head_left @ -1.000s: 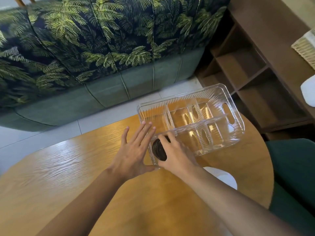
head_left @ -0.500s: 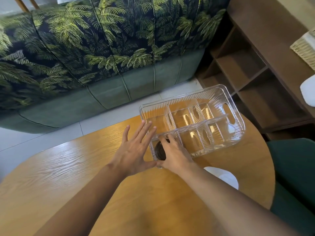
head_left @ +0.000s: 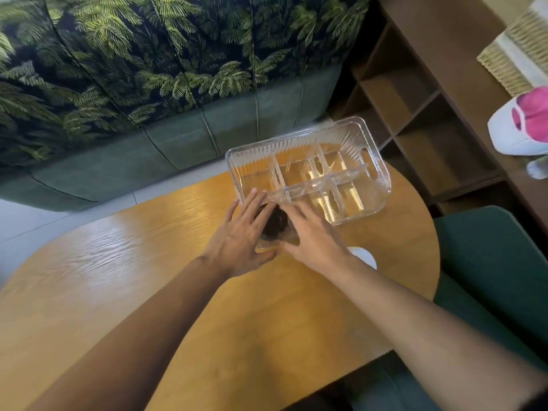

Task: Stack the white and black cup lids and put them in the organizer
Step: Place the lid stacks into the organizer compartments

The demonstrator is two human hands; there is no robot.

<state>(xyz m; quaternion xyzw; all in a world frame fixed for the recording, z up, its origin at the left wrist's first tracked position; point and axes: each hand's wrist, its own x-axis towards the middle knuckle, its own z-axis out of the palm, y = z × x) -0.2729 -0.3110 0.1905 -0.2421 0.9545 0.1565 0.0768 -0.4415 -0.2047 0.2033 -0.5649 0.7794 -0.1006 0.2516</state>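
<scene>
Left grip (head_left: 240, 237) and right grip (head_left: 312, 234), fingers straight, flank black lids (head_left: 274, 224) in the organizer (head_left: 296, 138); glossy wooden tabletop (head_left: 142, 262), fern-print sofa (head_left: 148, 69) behind.

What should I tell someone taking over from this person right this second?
Left hand: open, fingers straight, at the organizer's near-left end.
Right hand: open, fingers spread over that same corner.
Black lids appear to sit in the organizer's near-left compartment, between the hands.
A white lid lies on the table behind the right wrist, partly hidden.
Done: black lids in.
Left: white lid into the organizer.
</scene>
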